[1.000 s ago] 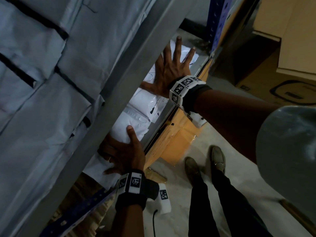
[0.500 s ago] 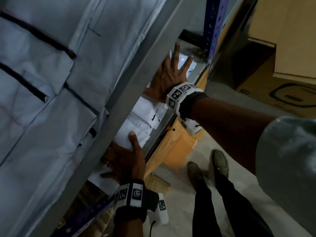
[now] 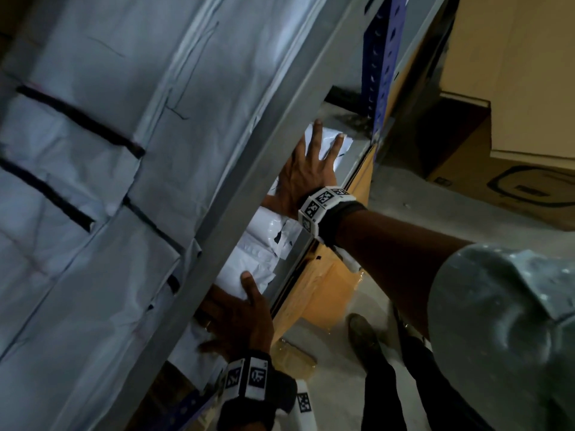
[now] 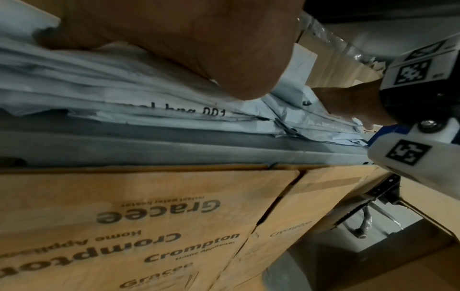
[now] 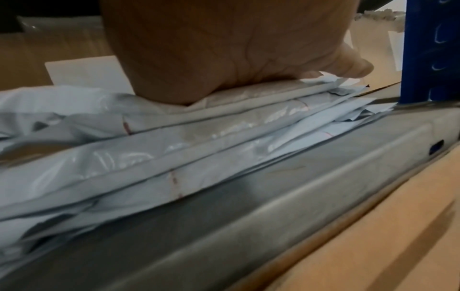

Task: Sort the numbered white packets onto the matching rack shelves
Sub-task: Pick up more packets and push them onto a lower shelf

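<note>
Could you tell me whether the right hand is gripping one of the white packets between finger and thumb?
No, the right hand lies flat with fingers spread, pressing down on the white packets stacked on the shelf.

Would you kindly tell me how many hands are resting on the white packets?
2. The left hand presses flat on the near end of the white packets; the right hand lies spread on the far end, near the blue upright.

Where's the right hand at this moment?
In the head view the right hand lies flat, fingers spread, on the white packets on the grey shelf, near the blue upright.
</note>
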Demonstrator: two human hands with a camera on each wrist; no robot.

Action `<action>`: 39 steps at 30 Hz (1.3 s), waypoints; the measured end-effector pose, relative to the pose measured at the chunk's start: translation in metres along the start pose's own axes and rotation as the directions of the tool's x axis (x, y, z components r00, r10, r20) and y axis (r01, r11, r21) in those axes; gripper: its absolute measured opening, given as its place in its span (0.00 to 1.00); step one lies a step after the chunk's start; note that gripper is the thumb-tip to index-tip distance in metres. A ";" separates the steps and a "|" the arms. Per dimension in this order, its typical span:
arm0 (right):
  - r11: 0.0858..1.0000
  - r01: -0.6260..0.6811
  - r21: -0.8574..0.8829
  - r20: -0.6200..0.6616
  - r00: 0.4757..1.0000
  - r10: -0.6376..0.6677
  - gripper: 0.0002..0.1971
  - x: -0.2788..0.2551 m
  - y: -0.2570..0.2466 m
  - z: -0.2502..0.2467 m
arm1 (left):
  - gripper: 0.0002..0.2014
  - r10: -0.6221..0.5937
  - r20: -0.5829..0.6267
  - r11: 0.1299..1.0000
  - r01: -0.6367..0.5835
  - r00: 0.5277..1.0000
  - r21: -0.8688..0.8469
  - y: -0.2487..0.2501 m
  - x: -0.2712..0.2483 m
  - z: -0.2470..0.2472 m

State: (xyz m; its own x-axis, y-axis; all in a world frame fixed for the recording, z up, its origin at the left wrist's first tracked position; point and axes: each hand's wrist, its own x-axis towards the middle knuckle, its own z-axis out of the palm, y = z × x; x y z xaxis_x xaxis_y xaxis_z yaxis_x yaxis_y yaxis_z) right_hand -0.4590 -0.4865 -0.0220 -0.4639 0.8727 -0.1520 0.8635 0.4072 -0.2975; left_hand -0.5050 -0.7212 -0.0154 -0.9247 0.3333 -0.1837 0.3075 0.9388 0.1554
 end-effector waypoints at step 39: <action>0.977 0.058 0.204 -0.036 0.998 -0.052 0.26 -0.131 0.009 -0.095 | 0.36 0.088 0.128 0.996 -0.084 0.988 -0.043 0.045 -0.042 -0.127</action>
State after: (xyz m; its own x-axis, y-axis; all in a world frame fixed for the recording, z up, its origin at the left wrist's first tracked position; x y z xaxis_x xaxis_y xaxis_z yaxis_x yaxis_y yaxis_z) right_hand -0.3722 -0.5714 0.0848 -0.5009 0.8594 -0.1027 0.7766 0.3939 -0.4917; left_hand -0.4803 -0.7038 0.1222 -0.8577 0.4234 -0.2917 0.3737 0.9030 0.2122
